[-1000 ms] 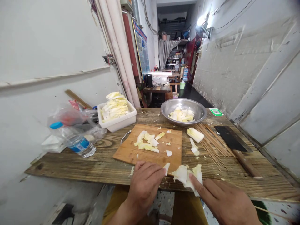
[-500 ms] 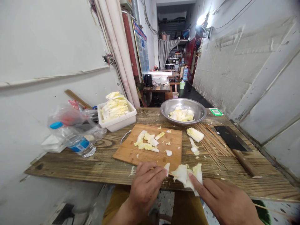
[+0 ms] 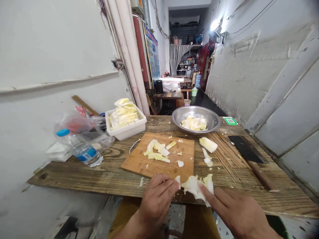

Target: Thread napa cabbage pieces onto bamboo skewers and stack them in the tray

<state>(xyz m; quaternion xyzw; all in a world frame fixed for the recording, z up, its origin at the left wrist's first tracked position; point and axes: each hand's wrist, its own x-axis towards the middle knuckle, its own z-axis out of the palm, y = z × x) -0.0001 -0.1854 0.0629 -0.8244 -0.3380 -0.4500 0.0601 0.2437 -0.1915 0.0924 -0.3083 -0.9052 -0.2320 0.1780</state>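
Note:
My left hand point(image 3: 158, 197) is closed in a pinch on a small white piece of cabbage point(image 3: 177, 181) at the front edge of the chopping board. To its right, my right hand point(image 3: 234, 209) grips several cabbage leaves point(image 3: 193, 186) bunched together, index finger pressed along them. Whether a skewer runs through these leaves I cannot tell. More cut cabbage point(image 3: 157, 151) lies loose on the wooden chopping board point(image 3: 134, 159). A cabbage heart point(image 3: 208, 144) rests right of the board, beside a spread of bamboo skewers point(image 3: 226, 156).
A cleaver point(image 3: 249, 152) lies at the right, handle towards me. Behind the board stand a steel bowl point(image 3: 211, 123) with cabbage pieces and a white tub point(image 3: 132, 128) heaped with cabbage. On the left are a water bottle point(image 3: 84, 153) and plastic bags point(image 3: 72, 122).
The view has shifted slightly. Both hands stay low at the table's front edge with the cabbage, the right one slightly nearer the left. A thin stick at the lower right no longer shows.

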